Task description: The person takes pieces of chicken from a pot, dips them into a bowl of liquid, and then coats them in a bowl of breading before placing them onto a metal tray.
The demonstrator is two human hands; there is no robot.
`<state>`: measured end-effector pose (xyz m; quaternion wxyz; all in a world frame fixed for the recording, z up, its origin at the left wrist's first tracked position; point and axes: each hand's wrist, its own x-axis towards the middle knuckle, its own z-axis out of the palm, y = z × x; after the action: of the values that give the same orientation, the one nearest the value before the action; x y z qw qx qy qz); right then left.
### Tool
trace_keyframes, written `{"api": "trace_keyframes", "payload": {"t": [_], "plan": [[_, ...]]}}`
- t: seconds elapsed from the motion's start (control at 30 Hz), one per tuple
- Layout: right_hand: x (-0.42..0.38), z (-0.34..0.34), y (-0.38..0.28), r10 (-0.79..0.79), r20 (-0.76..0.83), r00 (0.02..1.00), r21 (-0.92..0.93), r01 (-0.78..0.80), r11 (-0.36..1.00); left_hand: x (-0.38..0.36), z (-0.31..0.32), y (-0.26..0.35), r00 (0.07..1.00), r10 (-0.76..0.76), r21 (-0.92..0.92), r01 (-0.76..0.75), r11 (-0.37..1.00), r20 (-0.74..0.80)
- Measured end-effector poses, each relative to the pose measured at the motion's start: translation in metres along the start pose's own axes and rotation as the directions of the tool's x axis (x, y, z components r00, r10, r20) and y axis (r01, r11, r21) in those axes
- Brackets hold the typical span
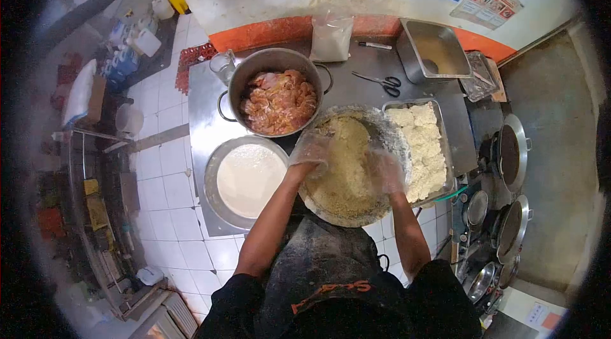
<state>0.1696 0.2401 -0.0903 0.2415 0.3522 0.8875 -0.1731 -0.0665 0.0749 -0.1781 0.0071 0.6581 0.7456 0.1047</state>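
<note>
Both hands wear clear plastic gloves and are inside a wide round bowl [347, 217] of crumbly, pale yellow-brown coating. My left hand [310, 153] is at the bowl's left side, its fingers blurred. On the right side of the coating is my right hand [384, 170], also smeared by motion. A pot [237, 88] of raw meat pieces [279, 100] stands behind and to the left. Left of my left hand sits a metal bowl of white batter [251, 177]. Coated pieces [420, 148] fill a metal tray [449, 167] at the right.
Black scissors [385, 84], a marker [375, 45], a bag of white powder [331, 38] and a deep metal container [410, 56] stand or lie at the table's back. Pans [512, 151] line the right side. A glass jug [223, 65] is beside the pot.
</note>
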Motion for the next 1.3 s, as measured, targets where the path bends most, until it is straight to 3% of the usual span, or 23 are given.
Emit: {"api": "trace_keyframes", "payload": {"t": [0.07,0.1,0.2,0.3,0.53,0.6,0.7,0.77,0.83,0.87,0.9,0.93,1.0,1.03,1.07,1.1,1.13,1.17,1.2,1.23,1.27,1.3], "plan": [[0.001,0.017,0.01,-0.063,-0.093,0.994,0.004,0.064,0.998,0.0,0.001,0.003,0.989,-0.03,-0.261,-0.01,0.965,-0.146],[0.0,0.032,0.017,-0.124,-0.183,0.975,0.007,0.127,0.992,-0.001,-0.007,0.007,0.986,-0.042,-0.292,-0.007,0.956,-0.162],[0.038,0.147,0.09,-0.384,-0.247,0.89,-0.059,0.382,0.922,0.001,-0.023,0.013,0.984,-0.051,-0.323,-0.007,0.946,-0.17],[-0.001,0.104,0.07,-0.276,-0.091,0.957,0.232,0.29,0.929,0.001,-0.024,0.015,0.985,-0.068,-0.312,0.015,0.95,-0.158],[-0.016,0.06,0.032,-0.173,0.015,0.985,0.501,0.142,0.853,0.013,-0.031,0.016,0.991,-0.084,-0.298,0.049,0.953,-0.105],[-0.023,0.044,0.019,-0.119,0.063,0.991,0.684,0.044,0.728,0.014,-0.032,0.016,0.991,-0.094,-0.302,0.062,0.951,-0.093],[-0.043,0.012,-0.007,-0.076,0.147,0.986,0.911,-0.105,0.4,0.014,-0.032,0.014,0.991,-0.106,-0.296,0.076,0.952,-0.083],[-0.055,-0.005,-0.018,-0.057,0.177,0.983,0.954,-0.157,0.255,0.015,-0.033,0.011,0.989,-0.116,-0.298,0.085,0.951,-0.09],[-0.05,0.016,0.003,-0.028,0.205,0.978,0.958,-0.194,0.209,0.015,-0.033,0.011,0.987,-0.117,-0.313,0.078,0.947,-0.11],[-0.025,0.058,0.047,-0.329,-0.071,0.942,0.988,0.112,0.108,0.016,-0.033,0.009,0.985,-0.117,-0.317,0.072,0.946,-0.126],[-0.009,0.079,0.069,-0.566,-0.351,0.746,0.924,0.375,-0.079,0.015,-0.036,0.008,0.982,-0.115,-0.324,0.062,0.944,-0.147],[-0.003,0.079,0.059,-0.568,-0.351,0.745,0.924,0.374,-0.081,0.013,-0.036,0.009,0.979,-0.117,-0.336,0.055,0.94,-0.169],[0.016,0.067,0.009,-0.212,-0.211,0.954,0.908,0.272,0.318,0.011,-0.036,0.01,0.966,-0.115,-0.351,0.027,0.936,-0.232],[0.011,0.031,-0.03,-0.21,-0.205,0.956,0.699,0.293,0.652,0.01,-0.036,0.012,0.955,-0.108,-0.352,0.004,0.936,-0.276],[0.004,-0.007,-0.072,-0.207,-0.198,0.958,0.299,0.26,0.918,0.008,-0.037,0.013,0.939,-0.098,-0.343,-0.023,0.939,-0.329],[-0.003,-0.045,-0.114,-0.205,-0.192,0.96,-0.085,0.192,0.978,0.006,-0.04,0.015,0.905,-0.069,-0.291,-0.062,0.955,-0.42],[0.021,-0.019,-0.118,-0.198,-0.295,0.935,-0.116,0.17,0.979,0.005,-0.045,0.013,0.869,-0.047,-0.242,-0.084,0.967,-0.492],[0.058,0.031,-0.108,-0.185,-0.441,0.878,-0.03,0.191,0.981,-0.004,-0.052,0.018,0.872,-0.049,-0.243,-0.082,0.967,-0.487],[0.085,0.071,-0.101,-0.154,-0.597,0.788,0.087,0.254,0.963,-0.015,-0.063,0.024,0.905,-0.248,-0.621,-0.022,0.783,-0.345],[0.106,0.095,-0.096,-0.129,-0.688,0.714,0.148,0.312,0.938,-0.019,-0.076,0.024,0.916,-0.377,-0.883,0.056,0.466,-0.14],[0.117,0.109,-0.091,-0.119,-0.73,0.673,0.18,0.357,0.917,-0.013,-0.092,0.021,0.912,-0.383,-0.88,0.055,0.471,-0.148],[0.124,0.121,-0.083,-0.136,-0.739,0.66,0.181,0.389,0.903,-0.005,-0.107,0.022,0.971,-0.24,-0.627,0.18,0.758,-0.011]]}}
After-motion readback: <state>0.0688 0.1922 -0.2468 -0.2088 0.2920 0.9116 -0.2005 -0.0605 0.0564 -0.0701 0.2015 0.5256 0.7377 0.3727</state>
